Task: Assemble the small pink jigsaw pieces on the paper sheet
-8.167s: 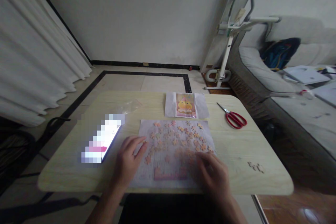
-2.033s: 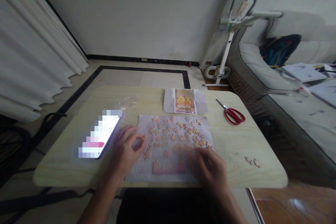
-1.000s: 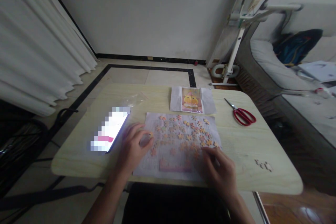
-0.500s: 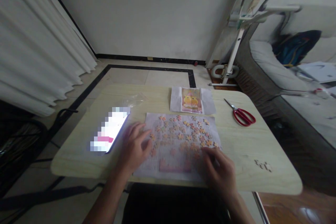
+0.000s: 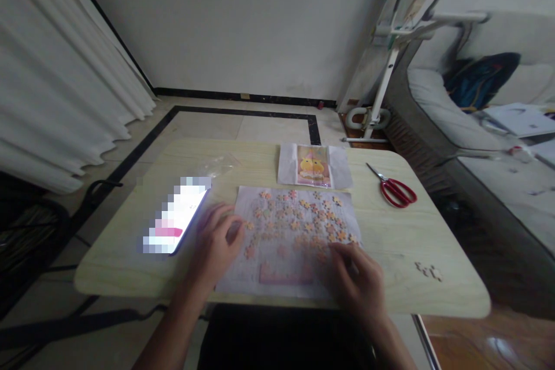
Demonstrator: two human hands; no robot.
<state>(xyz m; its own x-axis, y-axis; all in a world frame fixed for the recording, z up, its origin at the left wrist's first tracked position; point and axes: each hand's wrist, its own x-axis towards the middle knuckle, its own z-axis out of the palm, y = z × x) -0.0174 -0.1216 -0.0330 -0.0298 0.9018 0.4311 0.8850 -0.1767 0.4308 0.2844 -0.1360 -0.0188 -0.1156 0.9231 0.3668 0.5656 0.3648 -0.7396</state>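
Note:
A white sheet [image 5: 225, 283] lies on the table with several small flower-shaped puzzle pieces [image 5: 307, 226] spread over it in pale pink, orange and yellow. Near the sheet's bottom edge sits a flat pink assembled strip [image 5: 285, 273]. My left hand [image 5: 220, 240] rests over the sheet's left edge, thumb and forefinger drawn together at a yellowish puzzle piece [image 5: 249, 225]. At the lower right of the sheet is my right hand [image 5: 358, 274], its fingers curled in a pinch beside the pieces. Whatever is between those fingertips is hidden.
Behind the sheet lies a picture card of yellow chicks [image 5: 313, 167]. A lit phone [image 5: 182, 217] and a clear plastic bag [image 5: 223, 165] are on the left. Red-handled scissors [image 5: 396, 191] and joined pieces [image 5: 429, 271] lie on the right of the wooden table [image 5: 433, 225].
My left thumb and forefinger have come closer together beside the yellowish piece. My right hand holds nearly the same place and shape. The whole view has shifted slightly.

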